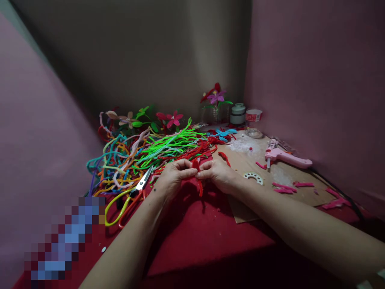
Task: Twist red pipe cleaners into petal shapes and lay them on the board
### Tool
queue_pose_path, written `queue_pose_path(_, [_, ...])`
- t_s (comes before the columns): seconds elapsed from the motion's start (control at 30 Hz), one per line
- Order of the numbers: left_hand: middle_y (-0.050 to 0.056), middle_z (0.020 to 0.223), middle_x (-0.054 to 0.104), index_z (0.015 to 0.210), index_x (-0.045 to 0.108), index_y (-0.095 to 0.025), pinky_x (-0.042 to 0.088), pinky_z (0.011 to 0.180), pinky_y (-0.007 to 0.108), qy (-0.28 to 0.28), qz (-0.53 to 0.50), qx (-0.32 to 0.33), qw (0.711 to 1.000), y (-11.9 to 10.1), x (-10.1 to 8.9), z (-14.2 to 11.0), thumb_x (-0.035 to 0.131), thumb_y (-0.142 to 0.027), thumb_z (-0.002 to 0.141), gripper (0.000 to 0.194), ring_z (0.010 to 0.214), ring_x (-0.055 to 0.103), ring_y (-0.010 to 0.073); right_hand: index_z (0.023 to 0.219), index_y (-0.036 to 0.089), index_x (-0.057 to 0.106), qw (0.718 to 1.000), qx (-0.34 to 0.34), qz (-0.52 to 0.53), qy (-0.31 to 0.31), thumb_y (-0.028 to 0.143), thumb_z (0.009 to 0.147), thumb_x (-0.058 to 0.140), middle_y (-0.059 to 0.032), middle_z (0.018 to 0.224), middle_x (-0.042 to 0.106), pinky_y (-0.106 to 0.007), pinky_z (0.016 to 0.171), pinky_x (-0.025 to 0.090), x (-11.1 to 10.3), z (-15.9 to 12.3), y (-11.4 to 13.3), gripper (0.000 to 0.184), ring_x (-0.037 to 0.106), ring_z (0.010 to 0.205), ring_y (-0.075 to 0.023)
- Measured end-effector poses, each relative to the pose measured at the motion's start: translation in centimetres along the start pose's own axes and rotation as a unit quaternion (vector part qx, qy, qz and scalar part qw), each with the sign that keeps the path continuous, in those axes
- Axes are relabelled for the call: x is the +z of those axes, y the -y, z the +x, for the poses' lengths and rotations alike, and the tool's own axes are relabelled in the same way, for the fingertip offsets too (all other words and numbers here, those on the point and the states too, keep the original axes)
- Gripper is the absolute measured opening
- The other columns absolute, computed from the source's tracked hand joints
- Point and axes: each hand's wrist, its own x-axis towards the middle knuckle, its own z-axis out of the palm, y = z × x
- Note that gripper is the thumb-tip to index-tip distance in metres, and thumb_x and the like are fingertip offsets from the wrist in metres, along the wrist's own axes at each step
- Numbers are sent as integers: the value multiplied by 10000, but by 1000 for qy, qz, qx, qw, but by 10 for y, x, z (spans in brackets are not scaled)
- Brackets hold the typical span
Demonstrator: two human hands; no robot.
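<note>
Both hands meet over the middle of the red-covered table. Between the fingertips is a red pipe cleaner (200,188), bent into a rounded loop at the top, with its tail hanging below. My left hand (177,173) pinches it from the left with thumb and forefinger. From the right, my right hand (218,173) pinches the same piece, its fingers close to the left ones. Part of the pipe cleaner is hidden behind the fingertips. Just beyond the hands lie red pipe cleaners (192,154) and a heap of bright green pipe cleaners (165,142).
Scissors (141,184) with yellow and red handles lie left of my hands. Right, a pink glue gun (285,157) rests on a cardboard sheet (303,197) beside pink scraps and a white holed piece (254,178). Pipe-cleaner flowers (173,119), a jar (238,114) and a tub (254,115) stand behind.
</note>
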Motion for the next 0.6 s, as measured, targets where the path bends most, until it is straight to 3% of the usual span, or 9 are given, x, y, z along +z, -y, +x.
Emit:
queue_pose_path(0.17, [-5, 647, 624, 723, 647, -135, 421, 588, 230, 7, 40, -4, 999, -7, 3, -3, 728, -208, 571, 187, 571, 553, 98, 484, 127, 544, 998, -23, -64, 1, 170, 581, 617, 29, 408, 483, -218, 440, 300, 2, -4, 2, 129, 411, 387, -64])
queue_pose_path(0.33, [-30, 537, 569, 592, 604, -129, 365, 508, 202, -104, 107, 53, 987, -6, 18, -8, 709, -250, 581, 161, 504, 486, 76, 512, 131, 546, 991, -46, -125, -32, 203, 604, 604, 34, 416, 476, -213, 414, 242, 3, -4, -2, 130, 369, 382, -55])
queue_pose_path(0.43, [-30, 527, 546, 578, 601, -135, 357, 502, 208, -128, 148, 87, 977, -4, 24, -9, 665, -275, 627, 161, 503, 465, 81, 474, 143, 508, 990, -53, -119, -49, 171, 593, 576, 35, 405, 463, -215, 419, 250, 5, -3, -3, 140, 373, 380, -57])
queue_pose_path(0.6, [-27, 560, 547, 553, 596, -161, 361, 540, 213, -193, 290, 194, 917, 2, 25, -6, 646, -265, 643, 147, 555, 470, 97, 441, 151, 489, 993, -34, -107, -47, 118, 573, 537, 29, 373, 450, -228, 411, 245, 8, -5, 1, 144, 357, 358, -63])
